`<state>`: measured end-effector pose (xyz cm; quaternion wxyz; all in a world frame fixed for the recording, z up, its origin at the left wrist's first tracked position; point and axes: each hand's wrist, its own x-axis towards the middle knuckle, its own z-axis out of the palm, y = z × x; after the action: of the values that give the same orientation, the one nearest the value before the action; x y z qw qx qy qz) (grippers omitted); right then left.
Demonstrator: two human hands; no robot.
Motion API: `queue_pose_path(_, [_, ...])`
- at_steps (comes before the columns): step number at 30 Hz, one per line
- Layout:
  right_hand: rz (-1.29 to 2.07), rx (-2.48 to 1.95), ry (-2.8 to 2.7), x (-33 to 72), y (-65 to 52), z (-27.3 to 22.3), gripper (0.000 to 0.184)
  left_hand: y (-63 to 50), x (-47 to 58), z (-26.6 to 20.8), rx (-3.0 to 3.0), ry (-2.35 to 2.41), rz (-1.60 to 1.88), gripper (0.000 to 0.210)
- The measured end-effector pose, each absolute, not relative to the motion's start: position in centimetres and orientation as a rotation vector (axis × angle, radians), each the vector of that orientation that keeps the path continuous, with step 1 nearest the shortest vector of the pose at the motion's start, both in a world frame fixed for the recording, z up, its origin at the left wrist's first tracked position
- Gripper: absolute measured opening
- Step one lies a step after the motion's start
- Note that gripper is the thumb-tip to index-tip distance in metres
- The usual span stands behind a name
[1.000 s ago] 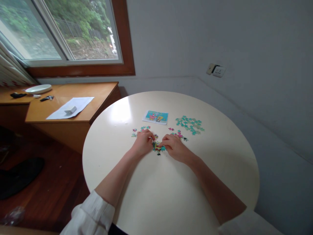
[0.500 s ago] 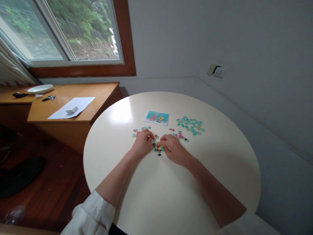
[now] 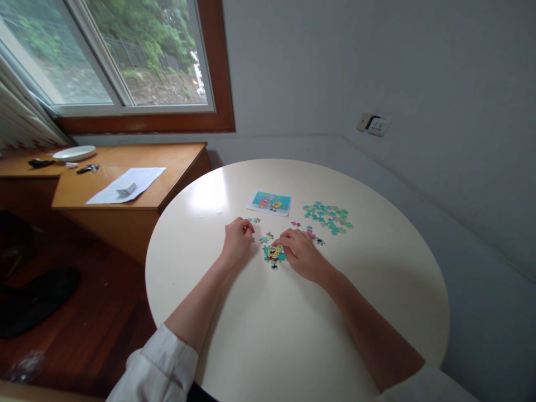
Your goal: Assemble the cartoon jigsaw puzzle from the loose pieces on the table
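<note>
Head view: the puzzle (image 3: 273,254) lies just left of the curled right hand (image 3: 300,254), farther from the curled left hand (image 3: 237,240), any pinch unclear.

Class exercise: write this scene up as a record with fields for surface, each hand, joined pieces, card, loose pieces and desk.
Surface: round white table
Left hand: fingers curled, left of the joined pieces; whether it holds anything is unclear
Right hand: fingers at their upper right; contact unclear
Joined pieces: yellow figure, teal around it
Card: printed picture, beyond the hands
Loose pieces: include green pieces, right of the card
Desk: left of the table, bearing paper
</note>
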<state>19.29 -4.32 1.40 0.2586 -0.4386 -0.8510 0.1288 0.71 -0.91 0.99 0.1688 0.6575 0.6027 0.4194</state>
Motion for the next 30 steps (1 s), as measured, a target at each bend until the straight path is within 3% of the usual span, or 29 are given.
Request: queue_pose_path(30, [0.361,-1.232,-2.274,19.6,-3.9,0.9,0.037,1.3,-1.6,0.9,1.227,1.466,1.516,0.014])
